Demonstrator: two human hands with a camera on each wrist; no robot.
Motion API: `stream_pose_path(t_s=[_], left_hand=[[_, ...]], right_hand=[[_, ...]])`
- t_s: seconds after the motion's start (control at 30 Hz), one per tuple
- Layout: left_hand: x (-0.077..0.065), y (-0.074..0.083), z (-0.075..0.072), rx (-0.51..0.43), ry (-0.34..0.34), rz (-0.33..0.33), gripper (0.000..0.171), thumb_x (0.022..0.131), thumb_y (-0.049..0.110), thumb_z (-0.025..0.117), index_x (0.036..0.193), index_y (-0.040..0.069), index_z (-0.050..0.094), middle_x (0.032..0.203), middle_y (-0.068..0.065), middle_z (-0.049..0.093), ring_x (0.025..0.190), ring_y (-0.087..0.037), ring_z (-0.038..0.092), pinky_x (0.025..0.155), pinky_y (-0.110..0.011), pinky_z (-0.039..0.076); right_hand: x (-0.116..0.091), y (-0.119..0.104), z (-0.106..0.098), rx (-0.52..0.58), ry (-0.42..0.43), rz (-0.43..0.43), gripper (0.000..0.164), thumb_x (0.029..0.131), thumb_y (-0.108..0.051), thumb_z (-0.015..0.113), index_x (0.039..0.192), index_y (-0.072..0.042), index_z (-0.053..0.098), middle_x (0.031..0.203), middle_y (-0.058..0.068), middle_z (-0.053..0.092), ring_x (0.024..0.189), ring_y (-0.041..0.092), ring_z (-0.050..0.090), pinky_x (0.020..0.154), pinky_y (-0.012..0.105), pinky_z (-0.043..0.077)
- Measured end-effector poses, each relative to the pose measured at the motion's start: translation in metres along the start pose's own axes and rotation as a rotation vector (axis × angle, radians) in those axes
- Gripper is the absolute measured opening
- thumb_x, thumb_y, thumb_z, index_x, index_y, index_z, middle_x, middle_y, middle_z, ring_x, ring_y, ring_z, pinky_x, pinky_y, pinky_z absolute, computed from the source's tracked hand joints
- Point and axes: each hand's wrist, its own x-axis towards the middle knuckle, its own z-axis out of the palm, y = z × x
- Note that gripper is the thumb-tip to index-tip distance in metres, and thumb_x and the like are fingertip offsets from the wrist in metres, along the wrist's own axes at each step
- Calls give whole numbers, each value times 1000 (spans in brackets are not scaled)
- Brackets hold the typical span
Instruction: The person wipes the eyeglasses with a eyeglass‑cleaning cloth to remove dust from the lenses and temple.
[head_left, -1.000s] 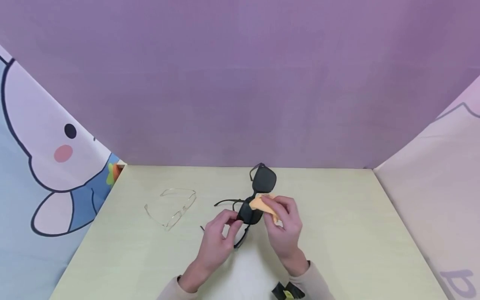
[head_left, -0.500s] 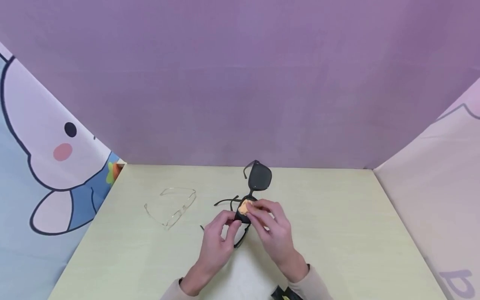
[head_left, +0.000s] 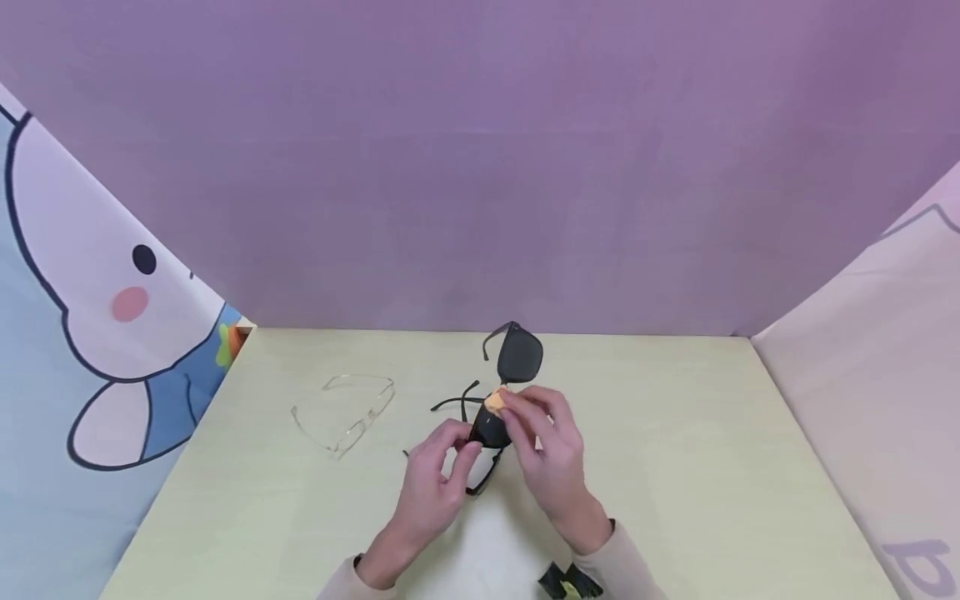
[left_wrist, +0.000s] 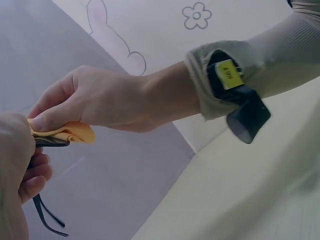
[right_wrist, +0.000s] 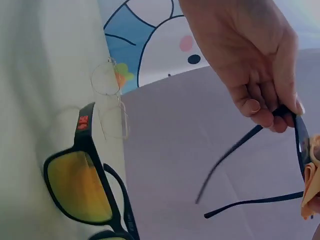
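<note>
Dark sunglasses, pinched at one end by left hand, orange cloth, pinched against them by right hand.

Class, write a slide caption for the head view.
Left hand holding dark sunglasses while the right hand pinches an orange cloth against them.

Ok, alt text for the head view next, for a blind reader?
A person's left hand holds dark sunglasses while the right hand pinches an orange cloth against them. On the pale table, thin-rimmed glasses lie open to the left, and another black-framed pair is partly hidden.
</note>
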Motion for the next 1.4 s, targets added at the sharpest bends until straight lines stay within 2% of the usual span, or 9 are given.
stream_pose_path(t_s=[0.1, 0.37, 0.47, 0.57, 0.67, 0.87, 0.97, 1.27, 1.4], left_hand=[[0, 0, 0, 2, -2, -5, 15, 93, -9, 66, 99, 4, 64, 86, -6, 66, 77, -11, 61, 69, -25, 56], [5, 0, 2, -6, 21, 17, 17, 92, -11, 65, 103, 2, 64, 90, -6, 69, 79, -15, 64, 73, -23, 56], [5, 1, 4, 11, 8, 63, 17, 92, -11, 65, 102, 3, 63, 88, -5, 67, 78, -15, 63, 73, -22, 55], [4, 3, 6, 39, -5, 92, 17, 93, -9, 66, 102, 5, 62, 86, -3, 64, 77, -13, 61, 72, -19, 53], [2, 4, 7, 42, -10, 90, 17, 93, -8, 66, 102, 6, 62, 86, -4, 65, 77, -12, 61, 71, -18, 52], [4, 3, 7, 15, 20, 88, 22, 91, -12, 65, 107, 2, 64, 92, -8, 70, 78, -16, 65, 73, -20, 55], [3, 2, 6, 3, 3, 80, 20, 93, -11, 65, 108, 3, 64, 93, -7, 70, 79, -16, 66, 73, -20, 56], [0, 4, 4, -20, -11, 67, 17, 93, -10, 65, 101, 5, 63, 85, -5, 65, 77, -13, 62, 72, -20, 54], [0, 5, 4, -27, -2, 73, 18, 92, -12, 66, 101, 4, 62, 84, -6, 65, 75, -14, 61, 70, -20, 53]], right_hand=[[-3, 1, 1, 16, 6, 35, 24, 102, -14, 66, 108, 7, 75, 100, 19, 62, 69, 16, 55, 55, 12, 44], [-10, -4, 3, 33, -19, -138, 20, 102, -8, 65, 102, 9, 75, 96, 20, 61, 73, 22, 61, 64, 17, 55], [-2, 0, -1, 20, -9, -106, 20, 102, -9, 65, 102, 8, 75, 96, 20, 61, 72, 21, 60, 61, 15, 53], [5, 4, -6, 12, 3, -13, 22, 102, -13, 66, 105, 7, 76, 99, 19, 62, 70, 17, 56, 57, 12, 46], [7, 5, -7, 26, 1, 24, 23, 102, -14, 65, 105, 6, 76, 100, 19, 62, 70, 16, 54, 55, 11, 43], [-3, -1, -3, 56, -75, -143, 21, 103, -9, 62, 105, 7, 75, 97, 19, 60, 75, 21, 59, 64, 17, 52], [-5, 0, -4, 47, -79, -175, 20, 103, -9, 62, 104, 6, 76, 97, 18, 60, 77, 21, 59, 65, 19, 53], [8, 6, -9, 35, -35, 24, 22, 103, -15, 64, 105, 4, 77, 102, 17, 62, 74, 18, 56, 55, 11, 43], [9, 2, -7, 18, -49, -29, 22, 104, -13, 63, 106, 4, 77, 101, 17, 62, 77, 20, 58, 61, 16, 49]])
